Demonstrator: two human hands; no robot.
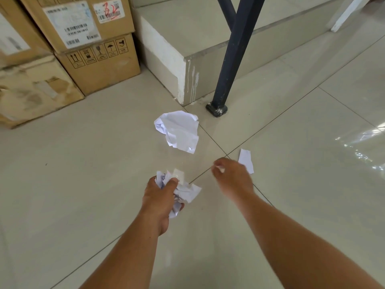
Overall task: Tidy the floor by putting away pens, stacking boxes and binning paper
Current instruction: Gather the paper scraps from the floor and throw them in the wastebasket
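My left hand [161, 195] is shut on a bunch of crumpled white paper scraps [186, 190] just above the tiled floor. A large crumpled white sheet [180, 130] lies on the floor ahead of both hands. My right hand [231, 174] hovers low to the right, fingers curled, with a tiny white bit at its fingertips. A small torn paper piece [246, 160] lies on the floor right behind that hand, partly hidden by it. I cannot tell whether the right hand touches it.
Stacked cardboard boxes [91, 49] stand at the upper left against a tiled step [187, 38]. A dark metal leg [231, 59] stands on the floor just beyond the large sheet. A white leg [348, 15] is at the far upper right.
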